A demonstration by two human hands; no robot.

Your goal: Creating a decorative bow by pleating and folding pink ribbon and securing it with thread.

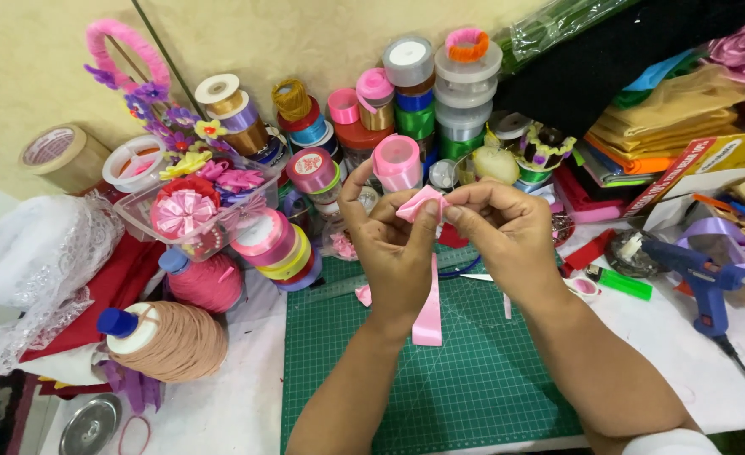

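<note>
My left hand (392, 244) and my right hand (507, 232) are raised together over a green cutting mat (440, 379). Both pinch a folded piece of pink satin ribbon (423, 202) between thumbs and fingertips. A long tail of the same ribbon (429, 312) hangs down from the left hand toward the mat. A small pink ribbon scrap (362, 294) lies on the mat just left of my left wrist.
Many ribbon spools (415, 93) stack along the back wall. At left stand a pink thread cone (208, 282), a tan thread cone (170, 337) and a clear box of ribbon flowers (191, 211). A blue glue gun (701, 278) and green lighter (621, 282) lie at right.
</note>
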